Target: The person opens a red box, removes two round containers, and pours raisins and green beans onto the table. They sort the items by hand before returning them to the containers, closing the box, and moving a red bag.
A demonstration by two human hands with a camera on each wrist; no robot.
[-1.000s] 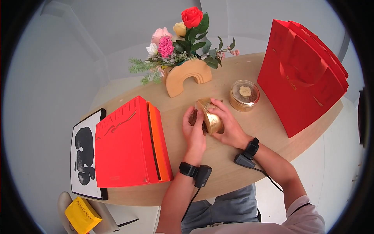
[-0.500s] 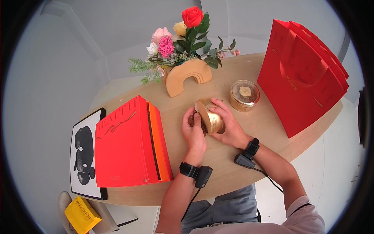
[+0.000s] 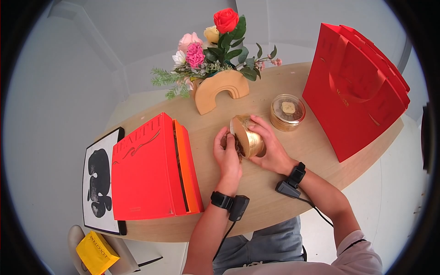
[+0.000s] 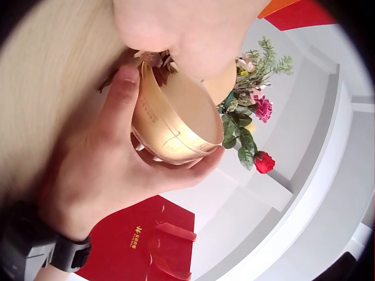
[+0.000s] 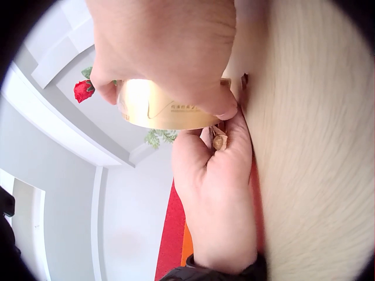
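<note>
My right hand (image 3: 272, 149) grips a gold tub (image 3: 251, 137) from its right side, the thumb near the rim and fingers around the wall. The tub is tipped with its mouth facing left; its pale inside (image 4: 190, 105) shows in the left wrist view. My left hand (image 3: 227, 153) curls at that mouth, holding dried brown pieces (image 5: 219, 140) with the thumb over them. More brown pieces (image 4: 155, 58) show at the rim in the left wrist view. A small dark piece (image 5: 245, 81) lies on the tabletop close to the hands.
A lidded clear and gold tub (image 3: 288, 114) stands behind the right hand. To the right is a tall red paper bag (image 3: 353, 91). Left sit a large red box (image 3: 146, 172) and a framed picture (image 3: 98, 183). Flowers in an arched wooden vase (image 3: 220, 87) stand behind.
The gold tub has turned slightly between the hands. Fewer brown pieces show in the left hand, whose thumb and fingers have shifted a little. The arms have hardly moved.
</note>
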